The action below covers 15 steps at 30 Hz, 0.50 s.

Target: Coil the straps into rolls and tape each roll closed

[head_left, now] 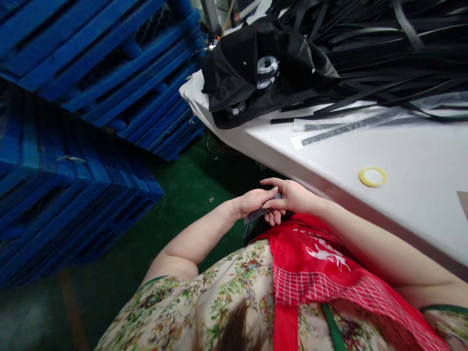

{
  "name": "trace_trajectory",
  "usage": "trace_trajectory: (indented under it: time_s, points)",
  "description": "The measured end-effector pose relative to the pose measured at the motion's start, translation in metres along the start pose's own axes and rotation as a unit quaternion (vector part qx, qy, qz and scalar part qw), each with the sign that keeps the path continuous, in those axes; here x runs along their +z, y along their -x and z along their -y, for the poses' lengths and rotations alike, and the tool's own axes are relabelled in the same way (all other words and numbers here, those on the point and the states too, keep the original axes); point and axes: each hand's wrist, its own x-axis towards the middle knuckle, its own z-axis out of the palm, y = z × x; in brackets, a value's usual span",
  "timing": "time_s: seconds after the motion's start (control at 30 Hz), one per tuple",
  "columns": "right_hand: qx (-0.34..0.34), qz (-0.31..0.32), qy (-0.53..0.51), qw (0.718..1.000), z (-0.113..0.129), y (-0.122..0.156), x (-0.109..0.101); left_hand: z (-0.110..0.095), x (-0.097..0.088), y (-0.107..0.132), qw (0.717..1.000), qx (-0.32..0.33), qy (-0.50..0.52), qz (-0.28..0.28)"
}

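Note:
My left hand (253, 201) and my right hand (288, 196) meet just below the near edge of the white table (420, 195), over my lap and red apron (310, 263). Both pinch a thin dark strip (258, 214) in a clear sleeve that runs between them. The left fingers close on its top; the right fingers curl under it. On the table lie more sleeved strips (347, 127) and a large heap of black strips (383, 44).
A black bag (256, 73) with tape rolls sits at the table's far corner. A yellow tape ring (372, 176) lies on the table near me. Stacks of blue plastic pallets (73, 122) stand to the left on the green floor (190, 185).

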Motion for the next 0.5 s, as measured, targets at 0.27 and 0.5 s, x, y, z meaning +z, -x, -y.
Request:
trace_trajectory:
  time_s: [0.27,0.5]
  points:
    - [0.002,-0.016,0.0,1.0,-0.024,-0.001,-0.024,-0.009,-0.023,0.028,0.988,-0.109,-0.072,0.083]
    - [-0.007,0.017,-0.007,1.0,-0.02,-0.004,-0.015,0.0,-0.012,0.013,0.996,-0.076,-0.031,0.023]
